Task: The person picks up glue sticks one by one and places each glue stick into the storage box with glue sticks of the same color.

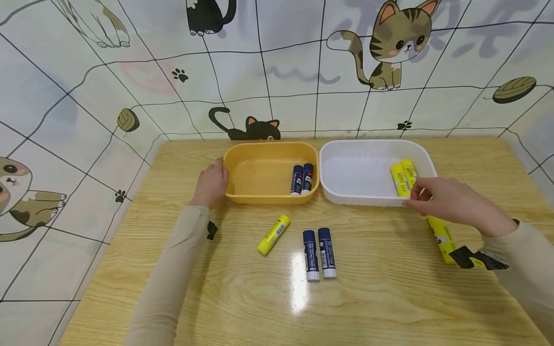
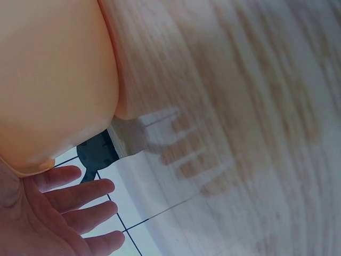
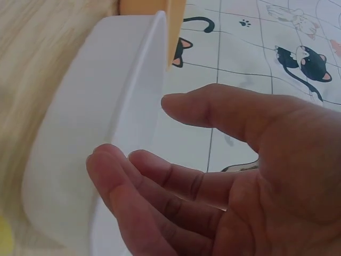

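Observation:
My left hand (image 1: 210,182) is at the left end of the yellow basket (image 1: 268,199), fingers extended beside its outer wall in the left wrist view and thumb hidden. Two navy glue sticks (image 1: 296,180) lie inside, at its right end. My right hand (image 1: 454,201) is at the front right corner of the white basket (image 1: 355,168). Its thumb and fingers are apart with nothing between them in the right wrist view. Two yellow glue sticks (image 1: 400,180) lie in that basket, partly behind the hand.
On the wooden table (image 1: 242,307) lie a yellow glue stick (image 1: 274,235) and two navy glue sticks (image 1: 311,255) side by side. More yellow glue (image 1: 441,238) shows under my right wrist. A cat-patterned sheet (image 1: 290,72) stands behind the baskets.

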Demonstrator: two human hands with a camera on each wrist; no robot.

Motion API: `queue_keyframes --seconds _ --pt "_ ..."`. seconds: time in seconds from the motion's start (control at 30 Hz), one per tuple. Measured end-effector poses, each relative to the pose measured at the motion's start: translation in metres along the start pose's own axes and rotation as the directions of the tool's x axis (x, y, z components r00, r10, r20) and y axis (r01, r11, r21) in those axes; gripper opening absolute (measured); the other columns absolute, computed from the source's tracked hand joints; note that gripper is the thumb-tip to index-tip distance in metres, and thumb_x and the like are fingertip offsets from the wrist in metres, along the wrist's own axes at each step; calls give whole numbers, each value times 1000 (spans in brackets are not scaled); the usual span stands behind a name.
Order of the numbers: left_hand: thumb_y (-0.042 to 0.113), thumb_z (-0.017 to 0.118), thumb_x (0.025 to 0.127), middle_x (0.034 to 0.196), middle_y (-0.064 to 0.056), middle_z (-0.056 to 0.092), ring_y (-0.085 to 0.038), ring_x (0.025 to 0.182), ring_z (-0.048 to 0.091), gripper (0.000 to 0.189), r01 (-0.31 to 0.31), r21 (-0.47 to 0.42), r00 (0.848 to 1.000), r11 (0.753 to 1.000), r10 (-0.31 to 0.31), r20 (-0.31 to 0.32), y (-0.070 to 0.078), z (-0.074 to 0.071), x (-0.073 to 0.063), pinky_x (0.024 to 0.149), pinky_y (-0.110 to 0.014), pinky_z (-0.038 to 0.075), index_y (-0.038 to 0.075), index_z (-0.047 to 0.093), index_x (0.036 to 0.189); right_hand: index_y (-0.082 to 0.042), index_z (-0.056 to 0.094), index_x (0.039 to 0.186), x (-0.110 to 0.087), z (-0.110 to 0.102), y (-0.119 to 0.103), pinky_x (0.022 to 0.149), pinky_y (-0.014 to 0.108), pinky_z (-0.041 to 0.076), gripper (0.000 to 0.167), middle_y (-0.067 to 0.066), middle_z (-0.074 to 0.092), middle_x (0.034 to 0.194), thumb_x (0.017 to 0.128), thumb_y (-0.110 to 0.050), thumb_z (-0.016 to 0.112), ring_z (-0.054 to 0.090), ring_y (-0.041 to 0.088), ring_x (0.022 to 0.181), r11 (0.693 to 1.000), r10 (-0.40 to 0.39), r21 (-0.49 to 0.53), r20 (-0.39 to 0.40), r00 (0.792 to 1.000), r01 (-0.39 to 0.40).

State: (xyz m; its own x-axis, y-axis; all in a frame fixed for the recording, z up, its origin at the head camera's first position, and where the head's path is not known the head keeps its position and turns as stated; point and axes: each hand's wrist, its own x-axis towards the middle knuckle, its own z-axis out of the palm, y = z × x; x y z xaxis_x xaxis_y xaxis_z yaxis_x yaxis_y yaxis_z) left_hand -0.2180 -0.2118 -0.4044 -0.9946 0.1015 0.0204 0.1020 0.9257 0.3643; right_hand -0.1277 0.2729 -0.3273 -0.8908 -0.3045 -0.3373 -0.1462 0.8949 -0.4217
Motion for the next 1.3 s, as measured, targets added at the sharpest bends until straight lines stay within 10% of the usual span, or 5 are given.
queue_keyframes --seconds 0.9,1.3 --pt "16 27 104 132 -33 48 -46 122 46 47 16 -12 1000 1000 -16 9 1 0 0 105 -59 26 -9 30 144 8 53 92 -14 39 57 51 31 35 48 4 51 72 88 -38 67 46 20 61 984 172 -67 79 982 -167" --pt "16 27 104 140 -30 43 -43 129 41 49 21 -42 1000 999 -21 8 0 0 2 108 -58 23 -3 24 148 2 50 85 -11 56 57 49 30 36 41 3 46 68 86 -35 68 44 17 57 993 108 -43 55 993 -105"
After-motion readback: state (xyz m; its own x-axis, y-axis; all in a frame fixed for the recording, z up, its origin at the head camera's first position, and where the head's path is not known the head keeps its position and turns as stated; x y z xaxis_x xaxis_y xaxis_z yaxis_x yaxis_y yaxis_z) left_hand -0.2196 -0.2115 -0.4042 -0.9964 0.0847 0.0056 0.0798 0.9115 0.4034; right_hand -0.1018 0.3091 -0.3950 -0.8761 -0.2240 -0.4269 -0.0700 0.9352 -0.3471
